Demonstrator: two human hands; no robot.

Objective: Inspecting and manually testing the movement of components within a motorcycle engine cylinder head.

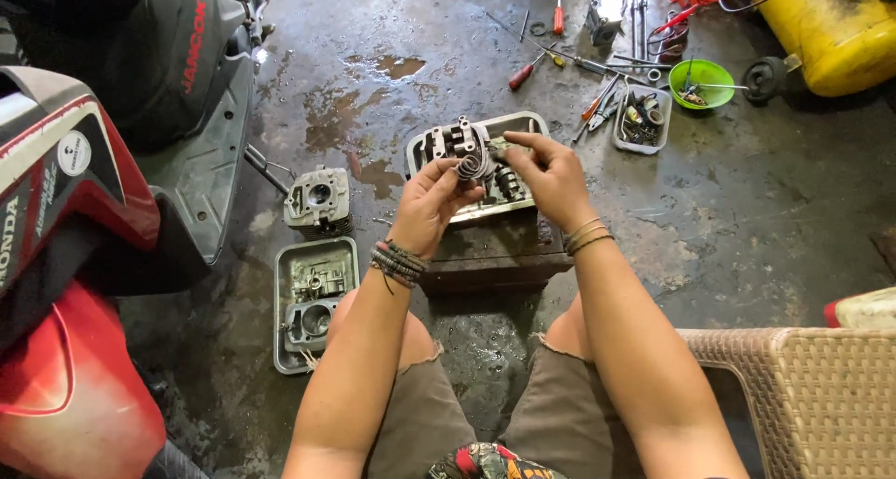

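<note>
**Both hands on a coil spring above the parts tray**

The left hand (431, 197) is curled, thumb and fingertips pinched on a small grey coil spring (473, 167) held up in front of the person. The right hand (551, 176) meets it from the right, fingers bent and closed on a small metal part (499, 146) at the spring's far end — what that part is cannot be told.

Right behind the hands, a metal tray (537, 123) sits on a dark box (499, 255) between the knees and holds an engine cylinder head (450, 143).

On the wet concrete floor to the left stands a finned engine cylinder (317, 199); nearer lies a grey tray (280, 320) with engine pieces. Far right — a small tub of bits (640, 117), a green bowl (702, 83), scattered screwdrivers (527, 70) and a yellow tank (826, 31). A red scooter (65, 255) fills the left edge, and a woven chair (821, 395) the near right.
</note>
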